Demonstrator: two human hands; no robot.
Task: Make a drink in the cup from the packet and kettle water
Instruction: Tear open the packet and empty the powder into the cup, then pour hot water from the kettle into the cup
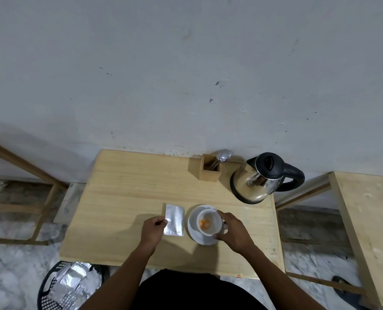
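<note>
Head view: the cup [209, 221] sits on its saucer [194, 229] at lower centre, orange powder in its bottom. The right hand [234, 233] grips the cup's side; the left hand [153, 229] pinches the silver packet [175, 219] lying flat beside the saucer. Powder step appears complete. Next: release the packet and fetch the kettle [262, 176], centre right, to pour water.

Silver packet [174, 219], white cup [209, 222] with orange powder [204, 223], black-lidded kettle [262, 177].
</note>
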